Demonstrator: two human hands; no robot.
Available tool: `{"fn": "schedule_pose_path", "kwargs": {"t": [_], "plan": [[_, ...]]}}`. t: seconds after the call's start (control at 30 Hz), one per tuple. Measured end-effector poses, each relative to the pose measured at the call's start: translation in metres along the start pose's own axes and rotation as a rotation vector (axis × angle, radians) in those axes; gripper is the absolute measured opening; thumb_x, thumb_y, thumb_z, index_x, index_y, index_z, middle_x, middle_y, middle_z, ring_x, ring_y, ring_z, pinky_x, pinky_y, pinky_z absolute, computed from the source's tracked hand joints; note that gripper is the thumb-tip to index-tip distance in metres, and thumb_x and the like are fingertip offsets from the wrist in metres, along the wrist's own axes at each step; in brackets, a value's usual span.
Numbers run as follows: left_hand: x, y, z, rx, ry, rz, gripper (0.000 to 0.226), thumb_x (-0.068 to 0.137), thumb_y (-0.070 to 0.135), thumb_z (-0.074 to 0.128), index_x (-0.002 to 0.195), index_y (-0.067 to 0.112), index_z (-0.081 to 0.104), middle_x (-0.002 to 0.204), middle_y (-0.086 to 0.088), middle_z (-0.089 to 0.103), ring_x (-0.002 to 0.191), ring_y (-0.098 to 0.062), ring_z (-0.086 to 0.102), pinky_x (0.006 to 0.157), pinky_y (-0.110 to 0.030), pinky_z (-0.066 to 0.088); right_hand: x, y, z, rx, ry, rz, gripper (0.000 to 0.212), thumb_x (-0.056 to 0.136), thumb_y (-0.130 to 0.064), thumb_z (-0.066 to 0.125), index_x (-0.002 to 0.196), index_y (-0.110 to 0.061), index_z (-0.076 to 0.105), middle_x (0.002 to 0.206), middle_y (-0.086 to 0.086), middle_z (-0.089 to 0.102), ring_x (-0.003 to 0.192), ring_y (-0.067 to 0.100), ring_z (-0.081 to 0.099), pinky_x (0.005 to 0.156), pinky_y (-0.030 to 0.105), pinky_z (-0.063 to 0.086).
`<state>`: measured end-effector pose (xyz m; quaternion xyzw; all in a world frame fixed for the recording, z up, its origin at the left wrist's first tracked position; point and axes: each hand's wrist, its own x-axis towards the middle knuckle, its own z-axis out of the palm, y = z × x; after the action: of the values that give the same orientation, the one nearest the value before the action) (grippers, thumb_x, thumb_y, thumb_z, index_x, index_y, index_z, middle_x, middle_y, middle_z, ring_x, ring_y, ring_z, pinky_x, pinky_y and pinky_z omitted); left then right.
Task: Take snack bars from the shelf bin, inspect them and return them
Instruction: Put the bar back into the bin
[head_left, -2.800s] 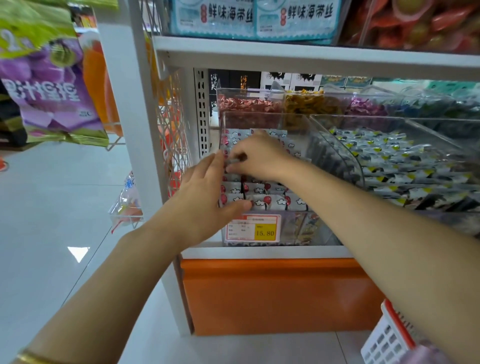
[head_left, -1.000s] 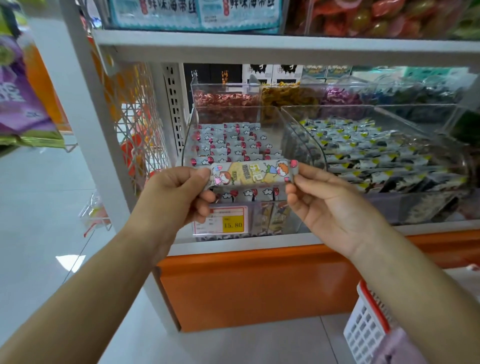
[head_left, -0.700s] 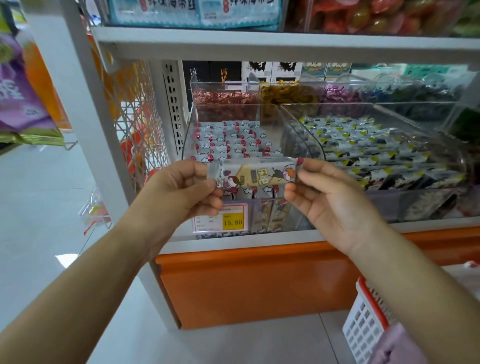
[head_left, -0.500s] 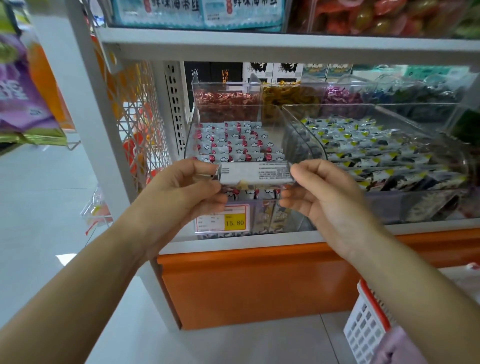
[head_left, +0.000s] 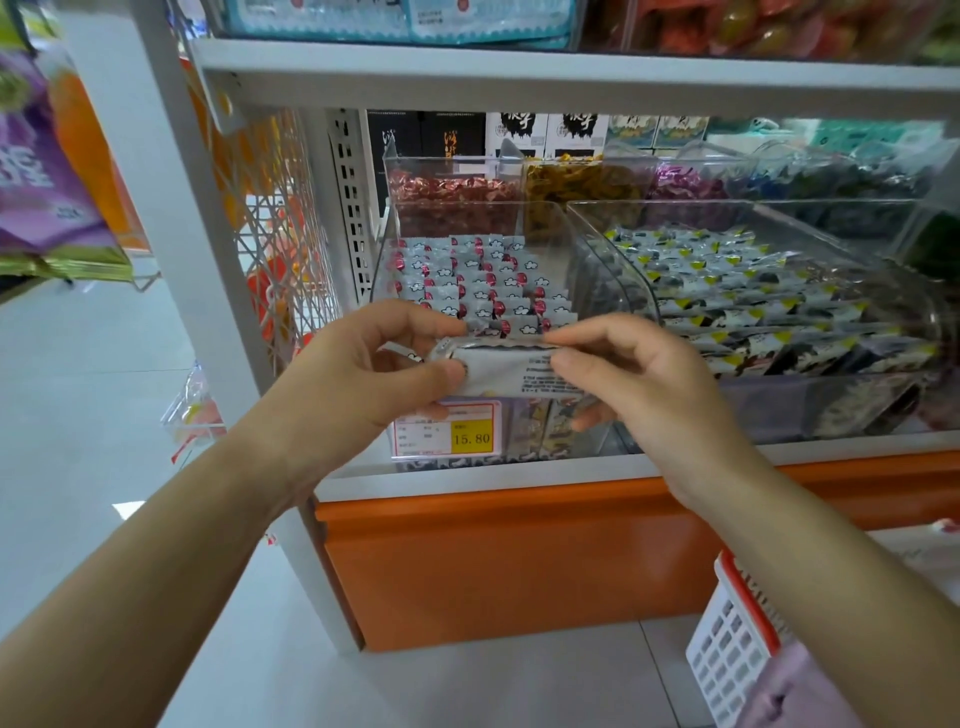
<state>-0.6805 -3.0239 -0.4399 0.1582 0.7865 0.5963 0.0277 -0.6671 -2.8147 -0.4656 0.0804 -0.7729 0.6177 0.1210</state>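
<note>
Before the bin, left hand, right hand pinch perhaps one bar.

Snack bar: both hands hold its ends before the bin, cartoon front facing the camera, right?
No: in the head view the snack bar shows its white printed back. Left hand and right hand do hold its ends.

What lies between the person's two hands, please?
Head view: a snack bar spans the gap, white printed side showing, ends pinched by the left hand and right hand.
</note>
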Motion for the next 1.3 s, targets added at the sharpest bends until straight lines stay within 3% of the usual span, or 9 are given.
{"fn": "schedule_pose_path", "kwargs": {"t": [0.2,0.43,0.57,0.7,0.77,0.9,0.97,1.13,1.3], "plan": [[0.000,0.000,-0.001,0.005,-0.029,0.002,0.021,0.064,0.029,0.071,0.085,0.027,0.069,0.093,-0.008,0.066,0.075,-0.023,0.071,0.079,-0.038,0.057,0.003,-0.002,0.002,0.010,-0.023,-0.001,0.015,0.084,-0.022,0.063,0.069,-0.024,0.068,0.081,0.013,0.061,0.073,0.025,0.060,0.049,0.023,0.052],[0.001,-0.002,0.006,0.057,0.036,-0.017,0.020,0.071,0.031,0.071,0.076,0.014,0.061,0.081,-0.014,0.065,0.072,-0.014,0.067,0.063,-0.022,0.057,-0.002,-0.007,0.007,-0.099,-0.076,-0.154,0.012,0.087,-0.014,0.061,0.077,-0.014,0.066,0.073,-0.001,0.060,0.065,0.001,0.055,0.054,0.010,0.045],[0.002,-0.002,0.007,0.032,0.126,-0.016,0.019,0.071,0.033,0.067,0.063,0.020,0.056,0.086,-0.027,0.059,0.083,-0.037,0.063,0.075,-0.046,0.054,-0.003,-0.008,0.010,-0.080,-0.104,-0.175,0.013,0.087,-0.012,0.062,0.076,-0.017,0.067,0.072,-0.006,0.061,0.067,0.003,0.056,0.055,0.012,0.047],[-0.001,0.001,0.008,0.006,0.093,0.006,0.022,0.068,0.036,0.072,0.067,0.019,0.057,0.090,-0.029,0.059,0.091,-0.044,0.061,0.083,-0.059,0.050,-0.001,-0.007,0.008,0.032,-0.110,-0.033,0.017,0.084,-0.017,0.065,0.070,-0.024,0.072,0.079,0.006,0.066,0.075,0.020,0.064,0.055,0.028,0.056],[-0.002,0.002,0.008,0.011,0.071,0.016,0.030,0.060,0.046,0.069,0.069,0.019,0.059,0.093,-0.030,0.059,0.091,-0.045,0.060,0.084,-0.061,0.049,0.003,-0.009,0.002,0.095,-0.163,0.075,0.007,0.076,-0.023,0.070,0.071,-0.021,0.075,0.077,0.002,0.071,0.075,0.017,0.067,0.053,0.028,0.057],[-0.003,0.003,0.007,0.040,0.034,0.048,0.030,0.057,0.051,0.066,0.069,0.023,0.062,0.089,-0.026,0.061,0.089,-0.043,0.060,0.085,-0.059,0.049,0.011,-0.013,-0.011,0.167,-0.293,0.236,0.023,0.065,-0.031,0.067,0.074,-0.013,0.076,0.074,0.008,0.073,0.060,0.016,0.067,0.046,0.024,0.053],[-0.003,0.001,0.008,0.061,0.013,0.056,0.029,0.058,0.051,0.065,0.069,0.025,0.064,0.088,-0.022,0.063,0.089,-0.040,0.062,0.084,-0.056,0.051,0.012,-0.011,-0.015,0.165,-0.303,0.240,0.022,0.067,-0.029,0.066,0.075,-0.012,0.076,0.071,0.008,0.072,0.054,0.013,0.064,0.044,0.023,0.052],[0.001,-0.003,0.006,0.044,0.079,0.032,0.033,0.059,0.048,0.063,0.074,0.018,0.062,0.089,-0.019,0.067,0.085,-0.031,0.067,0.080,-0.048,0.056,0.012,-0.009,-0.016,0.185,-0.362,0.199,0.041,0.058,-0.039,0.073,0.090,-0.014,0.075,0.091,0.011,0.073,0.077,0.028,0.068,0.051,0.028,0.057],[0.001,-0.003,0.007,0.062,0.086,0.037,0.035,0.059,0.050,0.063,0.073,0.019,0.061,0.091,-0.023,0.065,0.087,-0.037,0.065,0.082,-0.053,0.054,0.010,-0.009,-0.014,0.153,-0.349,0.129,0.031,0.064,-0.030,0.069,0.089,-0.013,0.074,0.087,0.008,0.074,0.072,0.024,0.069,0.053,0.029,0.058]]}}
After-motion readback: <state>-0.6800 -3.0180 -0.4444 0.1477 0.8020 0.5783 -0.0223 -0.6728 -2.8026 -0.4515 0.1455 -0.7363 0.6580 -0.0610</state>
